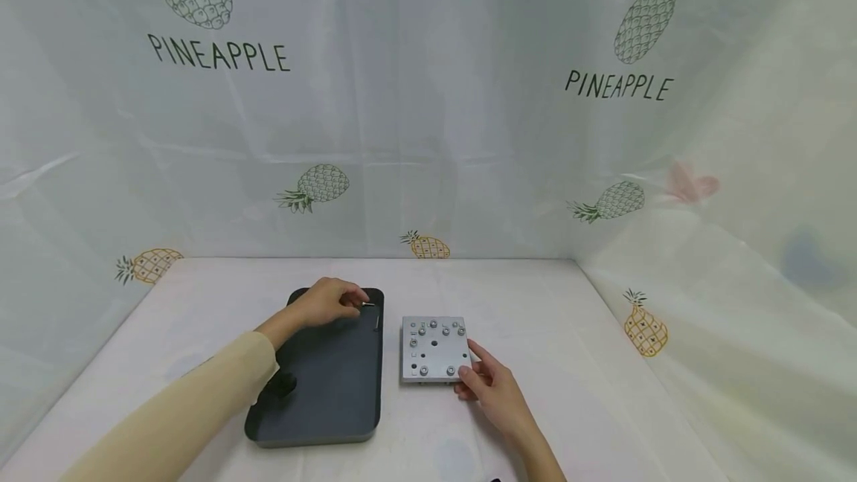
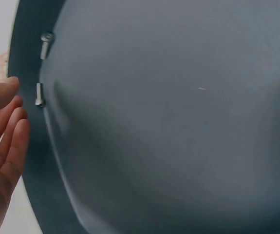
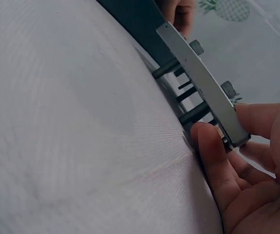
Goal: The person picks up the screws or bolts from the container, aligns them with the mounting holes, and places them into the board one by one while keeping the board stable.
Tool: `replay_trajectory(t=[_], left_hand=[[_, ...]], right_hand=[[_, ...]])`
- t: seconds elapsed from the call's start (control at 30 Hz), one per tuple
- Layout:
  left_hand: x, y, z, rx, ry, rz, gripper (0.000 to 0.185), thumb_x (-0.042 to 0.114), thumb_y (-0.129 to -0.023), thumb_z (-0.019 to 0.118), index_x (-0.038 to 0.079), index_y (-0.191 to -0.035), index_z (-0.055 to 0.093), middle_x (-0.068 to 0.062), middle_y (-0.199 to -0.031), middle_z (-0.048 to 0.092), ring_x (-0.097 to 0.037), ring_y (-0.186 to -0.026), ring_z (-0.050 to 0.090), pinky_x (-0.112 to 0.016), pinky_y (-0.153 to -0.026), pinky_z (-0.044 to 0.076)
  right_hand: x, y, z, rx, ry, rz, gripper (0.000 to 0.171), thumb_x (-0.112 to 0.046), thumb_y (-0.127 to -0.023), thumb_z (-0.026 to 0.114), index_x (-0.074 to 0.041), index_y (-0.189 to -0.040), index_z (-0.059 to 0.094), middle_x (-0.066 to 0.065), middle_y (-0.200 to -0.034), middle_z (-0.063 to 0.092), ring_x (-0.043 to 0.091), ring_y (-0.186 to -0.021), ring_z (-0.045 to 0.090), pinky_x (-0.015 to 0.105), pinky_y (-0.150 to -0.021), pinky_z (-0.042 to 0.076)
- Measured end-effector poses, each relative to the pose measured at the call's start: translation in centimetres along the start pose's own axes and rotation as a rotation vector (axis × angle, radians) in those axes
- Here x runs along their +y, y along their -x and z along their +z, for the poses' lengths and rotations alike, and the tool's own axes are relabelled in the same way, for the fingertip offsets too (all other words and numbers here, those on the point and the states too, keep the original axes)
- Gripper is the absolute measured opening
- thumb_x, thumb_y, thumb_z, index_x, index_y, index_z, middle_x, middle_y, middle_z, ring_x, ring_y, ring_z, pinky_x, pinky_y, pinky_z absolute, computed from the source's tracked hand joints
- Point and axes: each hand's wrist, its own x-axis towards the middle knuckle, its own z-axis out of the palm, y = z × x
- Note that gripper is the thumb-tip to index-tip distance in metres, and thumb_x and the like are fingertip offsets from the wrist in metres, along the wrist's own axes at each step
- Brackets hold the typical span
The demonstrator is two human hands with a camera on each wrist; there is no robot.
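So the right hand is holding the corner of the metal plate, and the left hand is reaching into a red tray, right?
Almost. The tray is dark grey, not red, as the head view shows. The rest holds: the right hand holds a corner of the metal plate, and the left hand reaches into the tray's far end, where two screws lie.
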Motion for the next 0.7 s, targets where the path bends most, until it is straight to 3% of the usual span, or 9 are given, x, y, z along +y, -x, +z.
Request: replay_trajectory(t=[0.27,0.7], left_hand=[[-0.4,0.1,1.9,-0.025,-0.002,0.030,0.025,0.012,-0.092,0.083,0.005,-0.115,0.078,-0.004,-0.104,0.077,-0.012,-0.091,0.070,-0.031,-0.081,0.058],[-0.5,-0.9,4.0,0.034,-0.006,0.054,0.017,0.010,-0.085,0.088,0.011,-0.099,0.078,0.005,-0.089,0.075,-0.004,-0.080,0.066,-0.025,-0.074,0.056]], right_hand=[[-0.2,0.0,0.0,0.011,0.005,0.007,0.065,-0.017,-0.105,0.069,-0.005,-0.162,0.041,0.015,-0.112,0.068,0.023,-0.087,0.074,0.027,-0.079,0.062],[-0.2,0.0,0.1,0.004,0.003,0.008,0.066,-0.016,-0.105,0.069,-0.005,-0.163,0.040,0.016,-0.112,0.067,0.023,-0.088,0.074,0.028,-0.080,0.062]])
